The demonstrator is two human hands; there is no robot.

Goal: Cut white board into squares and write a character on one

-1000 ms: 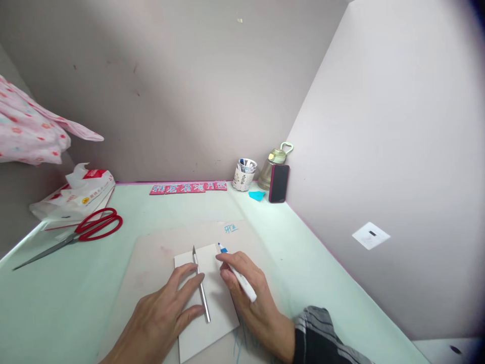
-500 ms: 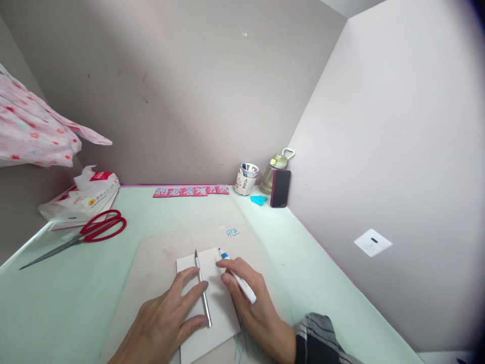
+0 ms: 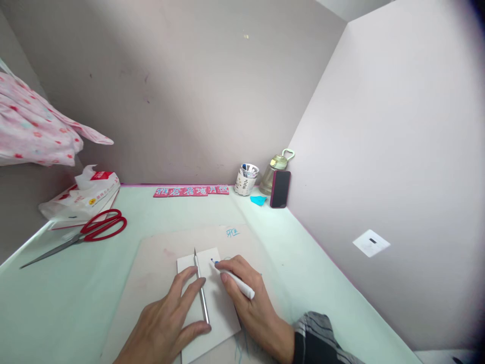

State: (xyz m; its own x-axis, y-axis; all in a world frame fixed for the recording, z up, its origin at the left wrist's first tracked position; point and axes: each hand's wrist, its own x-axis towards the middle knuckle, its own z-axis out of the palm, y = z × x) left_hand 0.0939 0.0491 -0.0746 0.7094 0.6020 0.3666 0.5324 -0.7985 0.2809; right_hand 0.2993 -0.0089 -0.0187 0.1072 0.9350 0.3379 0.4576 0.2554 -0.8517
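A small white board (image 3: 223, 308) lies tilted on the pale mat before me. Across its left half rests a slim silver craft knife (image 3: 202, 293), its blade pointing away from me. My left hand (image 3: 166, 308) spreads its fingers over the board, with fingertips and thumb touching or close beside the knife. My right hand (image 3: 255, 303) grips a white marker (image 3: 242, 286) between thumb and fingers. The blue marker tip is at the board's upper right part; whether it touches the surface I cannot tell.
Red-handled scissors (image 3: 104, 226) and a tissue pack (image 3: 87, 194) lie on the left. Along the back edge are pink character tiles (image 3: 191, 191), a pen cup (image 3: 246, 179), a blue scrap (image 3: 258, 200), a bottle (image 3: 267, 179) and a leaning phone (image 3: 280, 189). The mat (image 3: 151, 258) bears blue strokes.
The marker tip has moved left and slightly nearer, from the board's right edge onto its face. My left thumb and the knife's lower end have shifted slightly.
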